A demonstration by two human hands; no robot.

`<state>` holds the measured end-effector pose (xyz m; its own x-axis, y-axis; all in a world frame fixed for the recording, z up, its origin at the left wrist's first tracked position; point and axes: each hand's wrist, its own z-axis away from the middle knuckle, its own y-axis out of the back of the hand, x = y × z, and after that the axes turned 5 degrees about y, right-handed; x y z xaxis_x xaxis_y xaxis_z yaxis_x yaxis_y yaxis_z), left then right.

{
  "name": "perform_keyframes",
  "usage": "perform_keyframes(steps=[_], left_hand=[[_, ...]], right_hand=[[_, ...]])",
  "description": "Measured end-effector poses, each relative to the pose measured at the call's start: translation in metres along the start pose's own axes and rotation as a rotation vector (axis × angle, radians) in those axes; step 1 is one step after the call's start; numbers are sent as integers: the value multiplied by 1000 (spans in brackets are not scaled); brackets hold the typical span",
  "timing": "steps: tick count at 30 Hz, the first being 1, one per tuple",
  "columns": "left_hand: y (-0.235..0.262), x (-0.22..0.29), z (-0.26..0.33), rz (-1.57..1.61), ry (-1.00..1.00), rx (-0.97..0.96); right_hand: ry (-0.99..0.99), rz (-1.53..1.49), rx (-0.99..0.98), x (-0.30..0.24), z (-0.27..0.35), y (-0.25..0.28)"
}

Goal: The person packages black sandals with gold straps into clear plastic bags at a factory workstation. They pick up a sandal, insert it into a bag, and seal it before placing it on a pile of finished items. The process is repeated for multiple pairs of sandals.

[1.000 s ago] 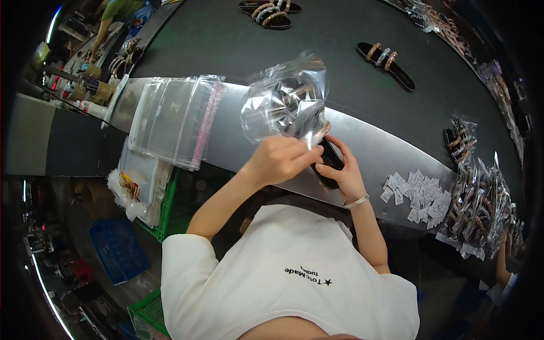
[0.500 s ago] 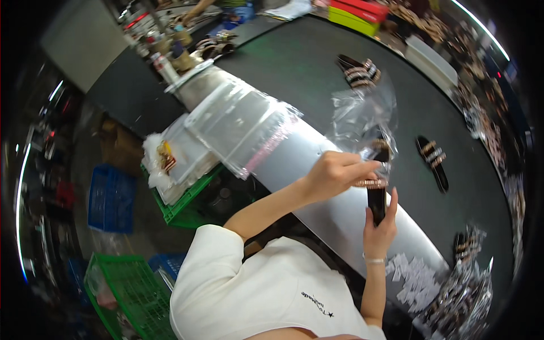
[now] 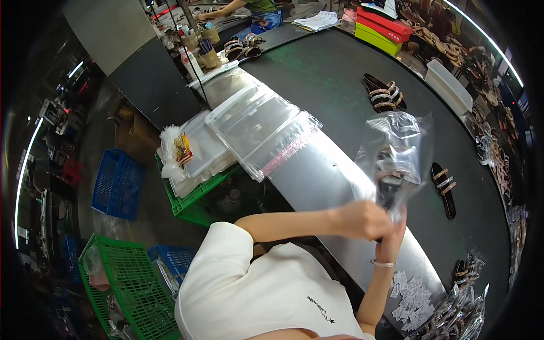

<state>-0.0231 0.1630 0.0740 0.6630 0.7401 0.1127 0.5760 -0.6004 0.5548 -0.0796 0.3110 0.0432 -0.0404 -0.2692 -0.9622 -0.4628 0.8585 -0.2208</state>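
A clear plastic bag (image 3: 416,136) stands out over the belt in front of me, with a dark sandal with glittery straps (image 3: 391,173) inside it. At the bag's near end, my right hand (image 3: 391,241) is closed round the bagged sandal's lower part. My left hand (image 3: 365,220), slightly smeared by motion, crosses in front of it with curled fingers at the bag's mouth. It hides much of the sandal's near end. To the left, flat clear bags (image 3: 249,127) lie stacked on the metal ledge (image 3: 317,170).
Loose sandals (image 3: 384,93) lie farther out on the dark belt (image 3: 317,68), with a single sandal (image 3: 443,190) at right. Paper slips (image 3: 413,300) and bagged sandals (image 3: 456,314) lie at lower right. Green crates (image 3: 122,277) stand at left. Another person (image 3: 260,14) works at the far end.
The sandal has gone deeper into the bag. My left hand has moved down and right toward my right hand, at the bag's near end. The whole view has shifted slightly.
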Motion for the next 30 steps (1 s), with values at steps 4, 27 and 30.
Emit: perform_keyframes(steps=[4,27,30], left_hand=[[-22,34,9,-50,-82,-60],[-13,-18,81,1401,1589,646],[-14,-22,84,1497,1599,792]], right_hand=[[190,329,93,1,-19,-22],[263,585,-215,36,-15,-48],[220,504,-170,42,-22,-46]])
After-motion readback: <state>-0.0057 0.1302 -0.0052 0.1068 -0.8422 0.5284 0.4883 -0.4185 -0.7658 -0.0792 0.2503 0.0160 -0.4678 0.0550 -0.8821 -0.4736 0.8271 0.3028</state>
